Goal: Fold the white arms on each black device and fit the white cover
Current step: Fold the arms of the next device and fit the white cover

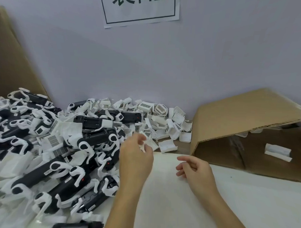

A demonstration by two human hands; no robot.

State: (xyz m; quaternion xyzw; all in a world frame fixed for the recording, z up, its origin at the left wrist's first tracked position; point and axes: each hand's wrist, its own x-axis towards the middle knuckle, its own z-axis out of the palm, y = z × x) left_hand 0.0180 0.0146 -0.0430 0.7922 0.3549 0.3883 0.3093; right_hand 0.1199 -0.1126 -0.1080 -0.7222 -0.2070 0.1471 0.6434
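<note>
Left hand point(136, 157) pinches, seemingly, white cover point(144, 146); right hand point(195, 170) loose, holding nothing; device pile point(51, 153) left.

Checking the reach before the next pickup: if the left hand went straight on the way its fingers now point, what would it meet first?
Probably the loose white covers heaped just beyond the left hand, whose fingertips already seem to touch a small white piece; depth is unclear.

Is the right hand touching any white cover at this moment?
Apart. The head view shows the right hand over the bare white table, fingers loosely curled and holding nothing, with clear table between it and the nearest white cover.
</note>
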